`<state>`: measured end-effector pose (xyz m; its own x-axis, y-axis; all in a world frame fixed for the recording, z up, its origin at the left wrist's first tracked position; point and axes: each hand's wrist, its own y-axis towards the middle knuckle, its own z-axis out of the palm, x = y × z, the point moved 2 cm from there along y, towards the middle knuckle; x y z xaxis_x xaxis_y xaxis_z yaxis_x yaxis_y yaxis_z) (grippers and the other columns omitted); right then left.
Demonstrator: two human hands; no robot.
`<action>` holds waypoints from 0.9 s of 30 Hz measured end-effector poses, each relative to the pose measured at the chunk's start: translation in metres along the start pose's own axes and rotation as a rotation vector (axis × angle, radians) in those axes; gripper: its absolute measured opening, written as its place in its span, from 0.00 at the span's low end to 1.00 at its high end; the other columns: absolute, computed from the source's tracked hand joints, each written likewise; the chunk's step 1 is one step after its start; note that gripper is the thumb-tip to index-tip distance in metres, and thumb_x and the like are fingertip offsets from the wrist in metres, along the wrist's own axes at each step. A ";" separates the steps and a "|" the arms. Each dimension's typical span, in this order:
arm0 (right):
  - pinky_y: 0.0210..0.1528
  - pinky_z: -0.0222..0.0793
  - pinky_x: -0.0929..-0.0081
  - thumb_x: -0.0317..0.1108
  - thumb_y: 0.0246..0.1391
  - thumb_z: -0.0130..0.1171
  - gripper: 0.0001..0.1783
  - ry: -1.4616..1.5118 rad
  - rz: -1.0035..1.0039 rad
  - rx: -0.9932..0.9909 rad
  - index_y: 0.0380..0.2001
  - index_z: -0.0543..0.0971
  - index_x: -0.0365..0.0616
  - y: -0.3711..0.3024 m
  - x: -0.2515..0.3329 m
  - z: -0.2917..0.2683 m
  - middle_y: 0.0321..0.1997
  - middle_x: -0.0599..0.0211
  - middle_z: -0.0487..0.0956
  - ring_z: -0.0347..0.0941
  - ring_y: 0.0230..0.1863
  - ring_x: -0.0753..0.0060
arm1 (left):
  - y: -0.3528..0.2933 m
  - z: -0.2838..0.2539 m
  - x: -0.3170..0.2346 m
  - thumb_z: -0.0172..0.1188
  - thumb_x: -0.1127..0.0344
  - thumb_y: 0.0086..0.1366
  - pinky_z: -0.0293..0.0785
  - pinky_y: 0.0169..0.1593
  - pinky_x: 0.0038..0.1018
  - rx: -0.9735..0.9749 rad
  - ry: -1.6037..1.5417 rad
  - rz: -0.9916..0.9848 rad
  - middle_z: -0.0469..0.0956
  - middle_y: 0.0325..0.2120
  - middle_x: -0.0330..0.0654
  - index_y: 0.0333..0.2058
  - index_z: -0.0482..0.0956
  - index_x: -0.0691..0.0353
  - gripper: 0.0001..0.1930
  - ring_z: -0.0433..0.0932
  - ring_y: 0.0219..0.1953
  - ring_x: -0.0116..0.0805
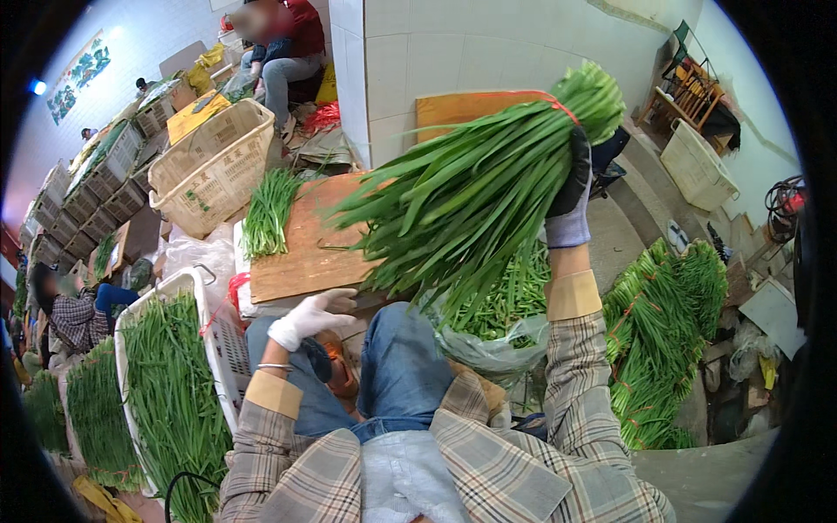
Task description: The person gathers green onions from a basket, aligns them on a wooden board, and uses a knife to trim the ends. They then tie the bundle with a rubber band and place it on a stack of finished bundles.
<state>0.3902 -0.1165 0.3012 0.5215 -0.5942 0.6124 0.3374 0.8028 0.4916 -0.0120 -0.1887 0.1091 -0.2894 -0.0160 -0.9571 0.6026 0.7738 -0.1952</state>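
– Plaid jacket (pixel 506 453) logged as nearest the camera. Right hand (pixel 571 187)?
– Gloved, raised, clamped on the green bundle (pixel 462 196) near its pale cut end.
– Where is the bundle held, exactly?
– Up in the air, tilted, leaf tips pointed left and down over the wooden surface (pixel 301 266). It is tied with a red band (pixel 565 108) near the pale end.
– Left hand (pixel 309 321)?
– White glove, thumb and fingers held apart, near the surface's front edge. Whether the edge is touched cannot be told.
– On the surface?
– Small bunch (pixel 271 213) laid at the left side.
– Around it?
– Below the bundle, loose greens (pixel 497 305) are held in a clear plastic bag (pixel 479 349). To the left, a white crate (pixel 228 349) is filled with long greens (pixel 170 375); beyond it, a beige crate (pixel 218 179) is seen. To the right, tied bundles (pixel 658 340) are piled.
– Farther back?
– Person in red (pixel 301 35), seated.
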 end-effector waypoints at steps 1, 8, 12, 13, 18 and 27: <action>0.53 0.67 0.71 0.44 0.57 0.51 0.20 0.000 -0.002 -0.030 0.48 0.73 0.44 0.009 0.006 -0.012 0.48 0.66 0.76 0.72 0.48 0.70 | -0.001 -0.007 -0.004 0.62 0.68 0.58 0.68 0.55 0.30 -0.026 -0.007 -0.037 0.72 0.49 0.49 0.57 0.62 0.64 0.30 0.71 0.51 0.36; 0.50 0.70 0.71 0.45 0.57 0.52 0.20 0.030 0.033 -0.047 0.47 0.73 0.43 0.019 0.028 -0.075 0.45 0.65 0.77 0.74 0.44 0.69 | -0.003 -0.044 -0.031 0.60 0.68 0.60 0.69 0.51 0.26 -0.166 -0.130 0.028 0.72 0.49 0.45 0.57 0.63 0.62 0.27 0.71 0.49 0.31; 0.50 0.69 0.70 0.46 0.57 0.52 0.22 0.048 0.051 -0.066 0.48 0.73 0.43 0.024 0.042 -0.119 0.46 0.63 0.77 0.74 0.44 0.68 | 0.016 -0.046 -0.055 0.57 0.69 0.61 0.65 0.55 0.26 -0.176 -0.080 0.153 0.72 0.48 0.44 0.57 0.63 0.63 0.25 0.70 0.50 0.30; 0.51 0.69 0.70 0.47 0.57 0.51 0.23 -0.029 0.071 -0.063 0.50 0.72 0.42 0.016 0.048 -0.112 0.47 0.63 0.76 0.73 0.45 0.67 | 0.022 -0.048 -0.062 0.56 0.70 0.62 0.63 0.56 0.25 -0.203 -0.083 0.195 0.73 0.48 0.44 0.57 0.63 0.63 0.24 0.70 0.51 0.30; 0.48 0.67 0.74 0.43 0.56 0.52 0.17 -0.264 0.175 -0.166 0.44 0.75 0.44 -0.022 0.058 -0.070 0.40 0.68 0.77 0.71 0.43 0.75 | 0.057 -0.024 -0.146 0.57 0.58 0.60 0.54 0.62 0.33 -0.485 -0.133 0.568 0.63 0.58 0.46 0.61 0.57 0.64 0.33 0.61 0.60 0.36; 0.62 0.56 0.70 0.41 0.29 0.75 0.57 -0.530 -0.035 0.226 0.60 0.53 0.36 -0.051 0.026 0.007 0.57 0.55 0.65 0.59 0.60 0.67 | 0.134 0.119 -0.185 0.71 0.55 0.46 0.56 0.60 0.31 -0.135 -0.322 0.524 0.65 0.53 0.42 0.60 0.55 0.65 0.47 0.64 0.55 0.35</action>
<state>0.3805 -0.1731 0.2964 0.0291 -0.6107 0.7913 0.1416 0.7862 0.6015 0.2107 -0.1573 0.2348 0.2703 0.2131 -0.9389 0.4986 0.8033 0.3258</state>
